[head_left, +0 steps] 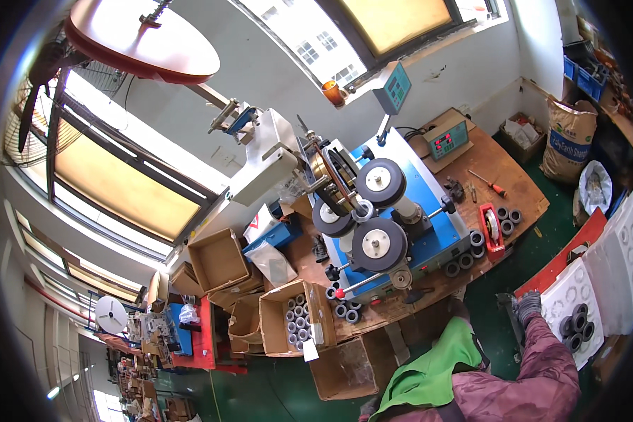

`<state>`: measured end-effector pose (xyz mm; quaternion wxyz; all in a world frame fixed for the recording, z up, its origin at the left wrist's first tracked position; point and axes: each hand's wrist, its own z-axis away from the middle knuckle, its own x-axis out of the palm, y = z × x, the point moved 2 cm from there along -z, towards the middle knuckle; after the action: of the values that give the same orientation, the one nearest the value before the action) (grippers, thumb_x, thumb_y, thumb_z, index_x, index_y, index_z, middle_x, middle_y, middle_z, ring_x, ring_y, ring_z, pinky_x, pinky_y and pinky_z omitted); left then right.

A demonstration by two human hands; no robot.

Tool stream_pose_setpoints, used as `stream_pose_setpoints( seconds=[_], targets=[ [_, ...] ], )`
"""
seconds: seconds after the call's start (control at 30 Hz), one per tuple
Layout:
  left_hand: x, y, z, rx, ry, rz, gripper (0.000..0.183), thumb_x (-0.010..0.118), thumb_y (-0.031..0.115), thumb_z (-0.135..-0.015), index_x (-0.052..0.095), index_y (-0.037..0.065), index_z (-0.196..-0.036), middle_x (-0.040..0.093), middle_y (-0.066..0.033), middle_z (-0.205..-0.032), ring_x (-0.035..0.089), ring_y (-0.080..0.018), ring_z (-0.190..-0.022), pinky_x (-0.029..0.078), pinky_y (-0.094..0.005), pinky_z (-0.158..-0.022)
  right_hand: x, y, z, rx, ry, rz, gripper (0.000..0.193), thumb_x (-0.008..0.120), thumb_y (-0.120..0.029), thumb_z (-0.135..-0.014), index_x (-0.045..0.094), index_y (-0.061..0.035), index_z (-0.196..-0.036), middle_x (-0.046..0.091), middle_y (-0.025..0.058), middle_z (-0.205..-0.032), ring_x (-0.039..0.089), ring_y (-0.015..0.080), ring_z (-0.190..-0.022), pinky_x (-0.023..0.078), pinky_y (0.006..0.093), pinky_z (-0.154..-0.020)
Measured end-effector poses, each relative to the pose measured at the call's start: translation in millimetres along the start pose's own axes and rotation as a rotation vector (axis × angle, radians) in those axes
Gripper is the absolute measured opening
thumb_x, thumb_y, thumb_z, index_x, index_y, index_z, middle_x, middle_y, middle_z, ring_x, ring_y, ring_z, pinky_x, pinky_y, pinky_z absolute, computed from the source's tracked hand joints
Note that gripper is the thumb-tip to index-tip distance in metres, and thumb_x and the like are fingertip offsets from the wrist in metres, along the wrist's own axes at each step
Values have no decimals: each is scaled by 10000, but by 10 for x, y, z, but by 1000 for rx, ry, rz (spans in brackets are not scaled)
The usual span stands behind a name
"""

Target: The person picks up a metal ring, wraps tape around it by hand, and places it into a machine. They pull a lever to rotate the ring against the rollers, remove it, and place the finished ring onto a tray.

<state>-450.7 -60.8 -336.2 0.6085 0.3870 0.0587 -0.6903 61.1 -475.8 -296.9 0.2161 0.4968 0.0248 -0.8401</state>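
My right hand (528, 307), in a grey knit glove, is at the left edge of a white foam tray (548, 305) on the right. Its fingers look curled, and what they hold, if anything, is hidden. Several dark rings (577, 321) lie on that tray. Of my left hand, only a dark patch (368, 408) shows at the lower edge, with its fingers hidden. In front stands a blue winding machine (418, 186) with three black rollers (380, 245) around a small grey ring (363, 210).
An open carton (323, 315) of grey rings stands at the table's front, above another carton (341, 369). On the wooden table (524, 200) lie a red tape dispenser (491, 232), a screwdriver (496, 188) and loose rings (465, 261). A paper sack (568, 139) stands far right.
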Motion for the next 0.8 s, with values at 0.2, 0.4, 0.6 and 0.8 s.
stream_pose_setpoints(
  seconds=[0.2,0.4,0.6,0.8],
  targets=[
    [29,33,-7,-3,-1,2,191,605,257,-742,647,159,-901,651,-97,-897,608,-271,-801,474,-375,-717,-128,-24,40,11,-53,-9,435,339,-414,-885,589,-133,-1103,559,85,-1161,465,241,-1147,264,456,-1008],
    [19,3,0,15,0,-11,192,606,257,-740,646,162,-902,651,-99,-899,608,-275,-805,474,-377,-717,-27,2,24,18,-35,5,469,298,-428,-890,587,-134,-1114,552,84,-1178,461,254,-1156,260,465,-1012],
    [23,-39,-6,16,3,-20,193,606,257,-738,646,164,-903,650,-100,-902,609,-279,-809,474,-379,-718,-97,-31,53,14,-51,-19,496,270,-435,-896,575,-125,-1135,544,95,-1186,452,261,-1165,251,474,-1020],
    [53,-21,-27,17,10,-24,193,607,256,-736,646,167,-903,650,-102,-904,609,-283,-813,474,-381,-719,-155,-30,90,14,-87,-40,504,248,-420,-903,565,-112,-1146,510,118,-1252,420,288,-1215,217,497,-1036]
  ],
)
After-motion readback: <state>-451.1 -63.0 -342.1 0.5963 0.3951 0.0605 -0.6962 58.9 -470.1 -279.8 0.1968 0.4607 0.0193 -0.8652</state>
